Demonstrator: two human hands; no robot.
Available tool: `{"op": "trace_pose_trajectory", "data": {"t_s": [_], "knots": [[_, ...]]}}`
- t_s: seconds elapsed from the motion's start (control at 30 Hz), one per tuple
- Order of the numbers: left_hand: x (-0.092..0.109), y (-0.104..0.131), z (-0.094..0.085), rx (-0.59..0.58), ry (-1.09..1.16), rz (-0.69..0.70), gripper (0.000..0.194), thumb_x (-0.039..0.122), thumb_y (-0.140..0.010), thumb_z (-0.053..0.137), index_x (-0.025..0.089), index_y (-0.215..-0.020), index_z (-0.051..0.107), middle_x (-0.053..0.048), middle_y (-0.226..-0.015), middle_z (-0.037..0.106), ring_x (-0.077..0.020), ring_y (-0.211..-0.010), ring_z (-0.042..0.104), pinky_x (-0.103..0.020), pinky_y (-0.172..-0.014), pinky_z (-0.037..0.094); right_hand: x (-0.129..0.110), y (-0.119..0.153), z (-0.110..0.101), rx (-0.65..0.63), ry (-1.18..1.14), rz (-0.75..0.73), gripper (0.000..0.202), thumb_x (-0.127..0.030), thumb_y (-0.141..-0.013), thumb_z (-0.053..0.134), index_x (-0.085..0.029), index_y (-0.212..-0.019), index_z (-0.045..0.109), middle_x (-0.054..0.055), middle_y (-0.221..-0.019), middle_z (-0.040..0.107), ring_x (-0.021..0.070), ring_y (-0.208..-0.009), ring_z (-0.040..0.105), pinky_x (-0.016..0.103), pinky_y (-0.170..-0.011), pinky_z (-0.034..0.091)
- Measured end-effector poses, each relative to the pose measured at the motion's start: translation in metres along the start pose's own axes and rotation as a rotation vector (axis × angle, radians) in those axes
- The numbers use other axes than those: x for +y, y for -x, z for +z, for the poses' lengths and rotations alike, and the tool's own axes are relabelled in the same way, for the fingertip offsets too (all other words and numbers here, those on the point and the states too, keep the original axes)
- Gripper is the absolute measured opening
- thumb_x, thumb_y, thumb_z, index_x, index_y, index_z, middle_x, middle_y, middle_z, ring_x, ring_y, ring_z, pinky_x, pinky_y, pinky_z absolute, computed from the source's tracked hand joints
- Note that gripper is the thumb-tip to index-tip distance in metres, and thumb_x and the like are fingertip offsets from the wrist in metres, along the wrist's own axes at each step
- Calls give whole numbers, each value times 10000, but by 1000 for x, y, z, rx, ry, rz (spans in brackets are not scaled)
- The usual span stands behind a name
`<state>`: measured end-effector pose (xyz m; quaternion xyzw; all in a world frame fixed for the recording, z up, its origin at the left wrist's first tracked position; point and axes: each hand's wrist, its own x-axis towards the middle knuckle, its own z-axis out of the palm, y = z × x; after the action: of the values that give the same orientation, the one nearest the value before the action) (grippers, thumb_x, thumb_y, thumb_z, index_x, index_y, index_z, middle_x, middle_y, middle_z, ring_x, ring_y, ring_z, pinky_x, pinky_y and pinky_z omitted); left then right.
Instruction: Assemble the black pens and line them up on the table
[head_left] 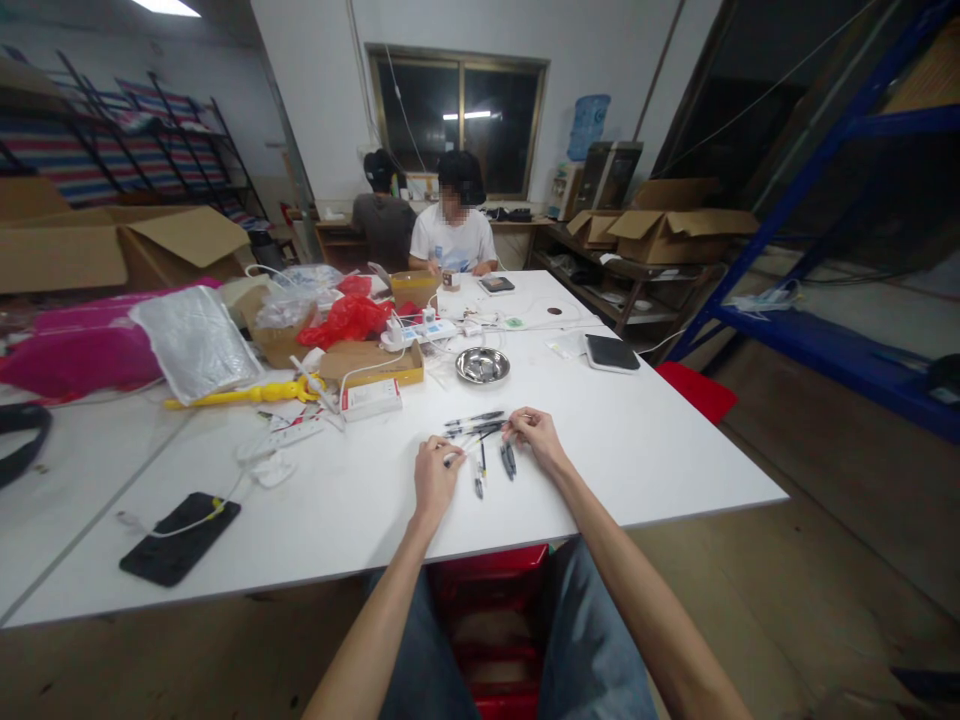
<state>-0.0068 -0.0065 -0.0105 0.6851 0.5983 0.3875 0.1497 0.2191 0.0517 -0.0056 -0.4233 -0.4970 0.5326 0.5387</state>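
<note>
Several black pens and loose pen parts lie in a small group on the white table in front of me. My left hand is closed in a pinch at the left of the group, on a thin pen part with a dark end. On the other side, my right hand has its fingertips pressed together beside the pens; what they grip is too small to make out. Between my hands lie a slim pen piece and a dark pen piece. A shiny metal bowl stands just beyond the pens.
A black phone with a white cable lies left. Cardboard boxes, red plastic bags and a power strip crowd the table's left middle. A dark flat device sits right. A person sits at the far end.
</note>
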Motion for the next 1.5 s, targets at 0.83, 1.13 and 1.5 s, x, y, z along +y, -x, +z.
{"op": "trace_pose_trajectory", "data": {"t_s": [0.83, 1.13, 1.5], "knots": [[5, -8, 2, -12, 292, -27, 97, 236, -826, 617, 192, -792, 696, -30, -858, 675, -180, -850, 617, -292, -735, 442, 5, -6, -7, -31, -115, 19, 334, -481, -737, 740, -173, -787, 622, 96, -756, 758, 215, -641, 729, 203, -395, 407], [6, -8, 2, 29, 251, -49, 113, 232, -836, 590, 191, -801, 689, -18, -844, 678, -163, -826, 618, -276, -710, 436, -1, -4, -3, -70, -74, 39, 355, -507, -722, 738, -188, -774, 593, 96, -757, 756, 220, -637, 724, 214, -393, 396], [3, -9, 3, -7, 227, -22, 119, 235, -843, 586, 181, -804, 685, -17, -830, 660, -155, -790, 598, -274, -724, 443, 2, -4, -5, -65, -70, 6, 373, -519, -726, 744, -180, -793, 606, 98, -759, 751, 223, -650, 723, 217, -409, 418]]}}
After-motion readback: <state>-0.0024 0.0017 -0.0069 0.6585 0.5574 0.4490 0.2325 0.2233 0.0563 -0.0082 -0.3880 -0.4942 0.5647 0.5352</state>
